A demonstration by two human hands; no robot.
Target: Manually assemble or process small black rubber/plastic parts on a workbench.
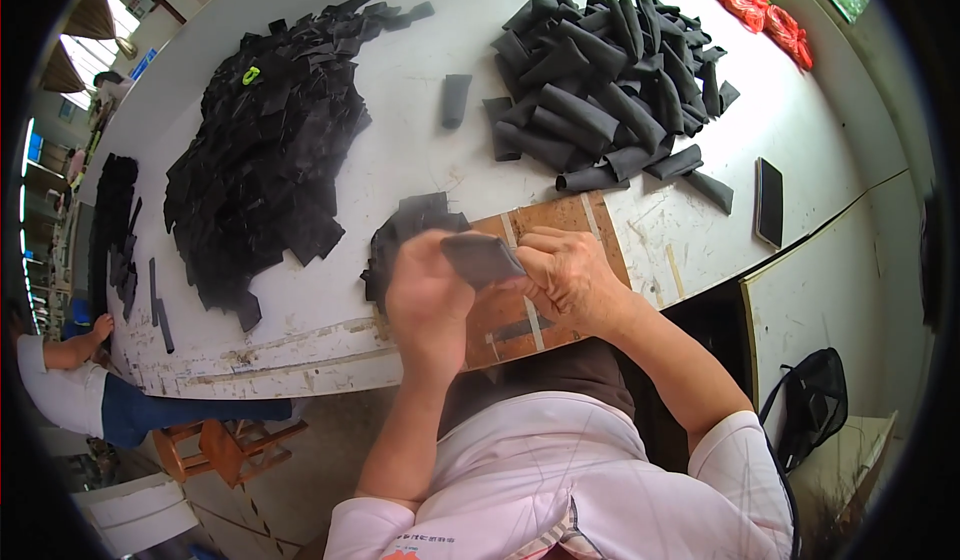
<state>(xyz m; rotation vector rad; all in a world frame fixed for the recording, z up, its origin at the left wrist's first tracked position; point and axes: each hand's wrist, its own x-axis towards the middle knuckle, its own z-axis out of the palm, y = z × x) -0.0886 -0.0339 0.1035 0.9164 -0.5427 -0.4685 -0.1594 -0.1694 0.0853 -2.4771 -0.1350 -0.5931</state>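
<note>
A short dark piece of cloth [482, 260], apparently a folded or tubular one, is held up between my two hands. My left hand [430, 285] grips its left end, somewhat blurred, with the fingertips partly hidden. On the other end my right hand [570, 268] is closed, fingers curled and pinching the edge. Both hands are above a brown wooden board [580, 222] at the table's front edge. Just beyond my left hand lies a small stack of flat black cloth pieces [410, 225]. A dark strip [522, 330] rests on the board below my hands.
A wide heap of flat black pieces [270, 150] covers the table's left side; rolled black tubes [600, 80] are piled at the far right. One tube [456, 101] lies between them. A phone [769, 203] and red plastic bags [765, 20] sit rightward. Another person [75, 385] sits at left.
</note>
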